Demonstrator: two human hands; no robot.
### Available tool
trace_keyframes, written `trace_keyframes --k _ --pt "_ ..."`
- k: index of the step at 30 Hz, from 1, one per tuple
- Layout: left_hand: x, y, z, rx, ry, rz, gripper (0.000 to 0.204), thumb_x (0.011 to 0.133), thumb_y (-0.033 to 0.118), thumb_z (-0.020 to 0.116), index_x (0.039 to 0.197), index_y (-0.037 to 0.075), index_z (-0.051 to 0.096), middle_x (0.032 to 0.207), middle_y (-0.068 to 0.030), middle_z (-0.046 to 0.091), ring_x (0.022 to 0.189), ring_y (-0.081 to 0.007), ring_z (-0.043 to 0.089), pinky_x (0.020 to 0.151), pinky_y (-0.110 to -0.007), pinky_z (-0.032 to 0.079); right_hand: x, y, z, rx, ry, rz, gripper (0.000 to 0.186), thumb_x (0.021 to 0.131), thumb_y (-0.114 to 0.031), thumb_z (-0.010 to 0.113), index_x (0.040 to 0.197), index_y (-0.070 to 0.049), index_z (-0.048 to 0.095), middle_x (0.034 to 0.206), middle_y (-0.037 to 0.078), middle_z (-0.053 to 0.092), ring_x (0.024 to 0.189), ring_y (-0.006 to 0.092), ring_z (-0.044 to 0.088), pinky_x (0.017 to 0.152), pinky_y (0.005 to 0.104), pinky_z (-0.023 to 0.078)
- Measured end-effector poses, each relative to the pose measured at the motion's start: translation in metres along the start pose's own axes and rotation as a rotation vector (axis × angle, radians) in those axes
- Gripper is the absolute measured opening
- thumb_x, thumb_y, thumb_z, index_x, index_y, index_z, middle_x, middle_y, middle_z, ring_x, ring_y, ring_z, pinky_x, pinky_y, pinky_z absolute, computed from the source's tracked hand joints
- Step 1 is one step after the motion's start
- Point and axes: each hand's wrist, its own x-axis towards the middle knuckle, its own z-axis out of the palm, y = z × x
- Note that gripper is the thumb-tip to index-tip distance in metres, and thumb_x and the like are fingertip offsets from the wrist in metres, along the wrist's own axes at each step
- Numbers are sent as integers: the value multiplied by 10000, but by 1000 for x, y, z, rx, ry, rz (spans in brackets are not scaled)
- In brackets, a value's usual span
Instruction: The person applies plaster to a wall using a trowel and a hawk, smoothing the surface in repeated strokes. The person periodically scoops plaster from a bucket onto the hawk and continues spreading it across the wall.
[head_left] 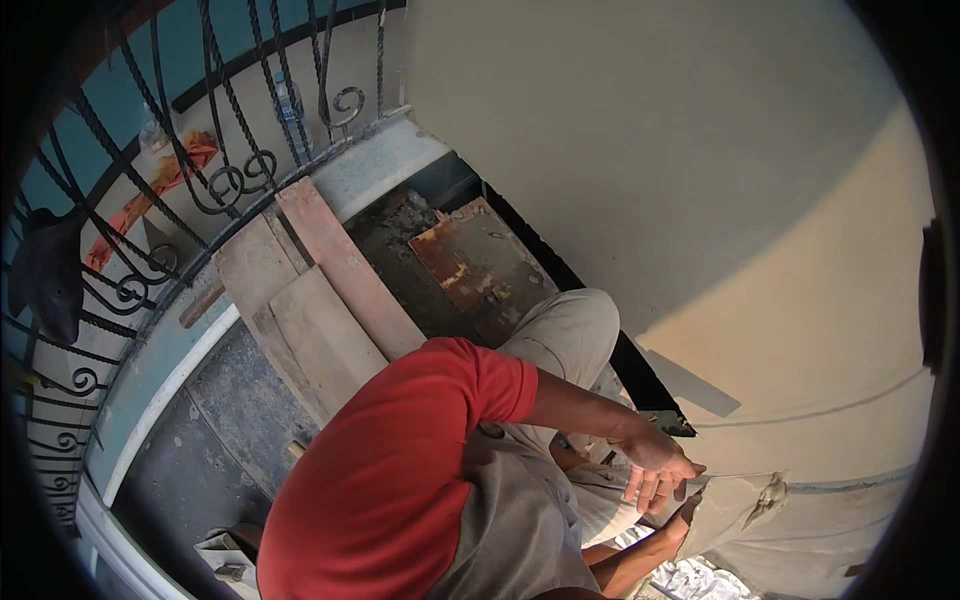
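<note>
From my red short sleeve, my left forearm reaches right to my left hand (655, 465), whose fingers hang apart and curled slightly, with nothing visible in them. Just below it, my right hand (678, 525) is closed on the edge of a crumpled, grey-beige sheet-like piece (735, 510), too unclear to name exactly, by the base of the beige wall (700, 180). My bent knee (570, 320) in pale trousers rises above my arm. Crumpled white material (700, 580) lies below my hands.
Pinkish boards (340, 270) and a rust-stained sheet (455, 260) lie on the ledge. A curved black iron railing (230, 110) runs along the left, with a dark hanging item (50, 275), orange cloth (125, 225) and a plastic bottle (285, 105). A dark grey surface (200, 420) lies at lower left.
</note>
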Motion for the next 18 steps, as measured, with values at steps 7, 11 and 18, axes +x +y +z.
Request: trace_keyframes --k 7,11,18 --pt "-354 -29 -72 1248 1298 -46 475 1083 358 570 1418 21 555 1189 -140 688 1095 -294 683 958 -441 529 92 19 54 290 -271 152 159 968 -67 609 1088 27 566 924 125 577 843 249 560 785 405 512" --pt "-467 -127 -30 1568 1117 -582 618 1028 320 620 1520 -10 442 1589 -215 376 1536 -410 301 1278 -550 247 137 14 78 259 -349 169 127 958 -10 614 1055 38 549 887 124 551 811 230 533 771 387 496" --pt "-466 -169 0 1509 894 -718 784 1029 450 471 1646 1 291 1748 -199 196 1629 -374 147 1309 -589 80 177 -41 119 -248 -256 -193 174 1005 -131 631 1089 20 657 1014 136 698 913 263 662 825 409 543"
